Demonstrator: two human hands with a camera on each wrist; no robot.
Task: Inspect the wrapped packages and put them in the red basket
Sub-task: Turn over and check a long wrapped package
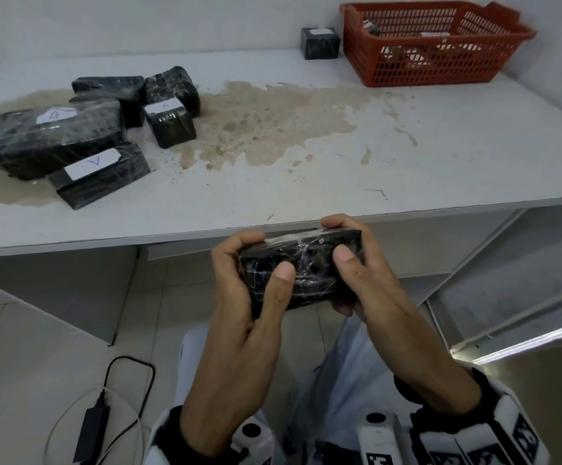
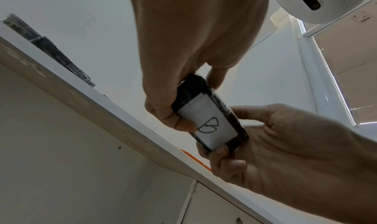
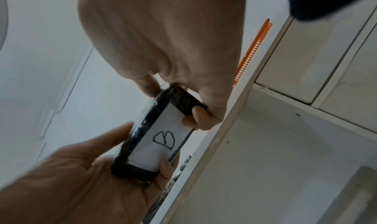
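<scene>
Both hands grip one package (image 1: 301,268)

Left hand (image 1: 249,290) and right hand (image 1: 366,273) clamp its ends, below the desk (image 1: 306,182) edge.

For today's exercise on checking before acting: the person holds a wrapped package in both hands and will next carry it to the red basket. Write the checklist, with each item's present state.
1. Left hand grips the held package: ok.
2. Right hand grips it too: ok.
3. Label, marked B, faces down, away from the head camera: ok.
4. Wrap intact all round: cannot tell.
5. Red basket stands on the table, far right: ok.
6. Room left in basket: cannot tell.
</scene>
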